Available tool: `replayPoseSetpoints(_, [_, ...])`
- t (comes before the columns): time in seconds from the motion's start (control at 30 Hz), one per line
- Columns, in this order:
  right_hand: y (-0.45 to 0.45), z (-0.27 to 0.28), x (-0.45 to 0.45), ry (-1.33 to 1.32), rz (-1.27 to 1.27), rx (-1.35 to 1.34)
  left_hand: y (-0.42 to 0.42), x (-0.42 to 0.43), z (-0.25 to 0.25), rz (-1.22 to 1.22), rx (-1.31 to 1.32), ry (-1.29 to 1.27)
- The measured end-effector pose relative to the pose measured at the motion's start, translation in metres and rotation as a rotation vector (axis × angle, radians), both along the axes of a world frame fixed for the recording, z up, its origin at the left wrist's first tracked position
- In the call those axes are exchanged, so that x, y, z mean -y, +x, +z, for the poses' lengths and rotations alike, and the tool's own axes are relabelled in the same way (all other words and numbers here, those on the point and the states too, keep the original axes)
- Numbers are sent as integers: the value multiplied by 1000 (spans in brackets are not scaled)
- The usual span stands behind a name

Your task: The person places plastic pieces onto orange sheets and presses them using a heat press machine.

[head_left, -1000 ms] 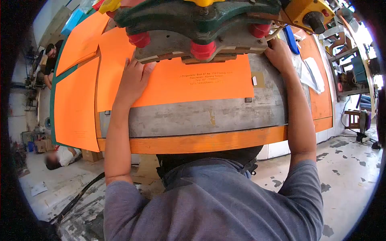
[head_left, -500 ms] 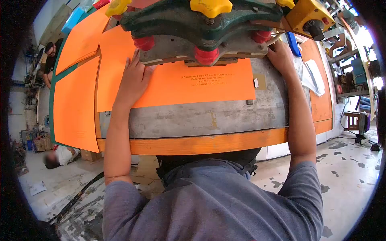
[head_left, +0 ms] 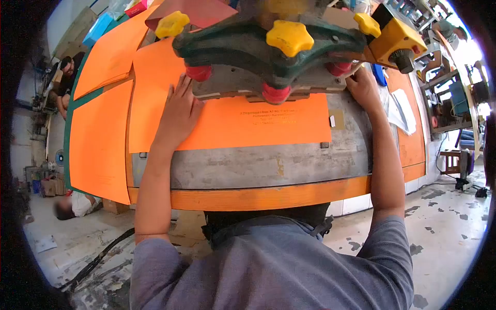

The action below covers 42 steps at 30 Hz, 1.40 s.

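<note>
My left hand (head_left: 181,113) lies on an orange sheet (head_left: 222,126) left of the press head, its fingers stretched out and pointing away from me. Small printed lines of text show on the sheet's right part, just in front of the press. The green hot-stamping press head (head_left: 268,51), with yellow star knobs and red round feet, overhangs the sheet and hides its middle. At the press plate's right end is my right hand (head_left: 364,88); its fingertips are partly hidden near a pale cable, so their grip is unclear. Below the sheet is a grey metal bed (head_left: 232,170).
More orange sheets (head_left: 103,139) lie in stacks on the left. A yellow control box (head_left: 398,44) with a black dial juts out at upper right, above some white papers (head_left: 403,111). An orange wooden edge (head_left: 274,199) borders the bed. Other people are at far left.
The whole view has shifted, so the press and bed appear lower in the picture. My left hand is still flat on the sheet, and my right hand is still beside the press.
</note>
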State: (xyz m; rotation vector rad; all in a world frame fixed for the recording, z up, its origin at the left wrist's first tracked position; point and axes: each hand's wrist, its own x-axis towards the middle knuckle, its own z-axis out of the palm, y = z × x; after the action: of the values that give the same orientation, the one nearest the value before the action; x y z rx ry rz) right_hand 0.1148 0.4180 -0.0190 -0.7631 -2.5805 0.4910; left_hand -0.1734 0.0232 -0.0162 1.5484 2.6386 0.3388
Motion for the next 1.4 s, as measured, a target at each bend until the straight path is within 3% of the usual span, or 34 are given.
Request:
replayPoseSetpoints(0.13, [-1,1,4,38,33,-57,-1,1,0,18,-21,-75])
replayPoseSetpoints(0.37, [1,1,3,60,20,-83,-6,4,-8,-4,-43,12])
replayPoseSetpoints(0.63, [10,21,15,-107,59,-9,-11,21,-2,15,-68,96])
replayPoseSetpoints(0.7, [21,6,3,-195,134,-152,-18,32,0,74,-106,105])
replayPoseSetpoints(0.73, [31,23,11,-180,14,94,-21,36,2,107,-121,104])
replayPoseSetpoints(0.83, [73,36,35,-56,-23,62,-28,51,14,233,-216,128])
replayPoseSetpoints(0.87, [90,42,44,-86,-136,179,-32,56,19,249,-207,129])
replayPoseSetpoints(1.07, [143,35,157,-6,-183,-338,-48,92,61,553,18,448])
replayPoseSetpoints(1.23, [132,28,223,251,191,-342,-56,122,74,713,-337,884])
replayPoseSetpoints(1.4, [102,28,260,200,426,-326,-60,143,80,781,-557,1083])
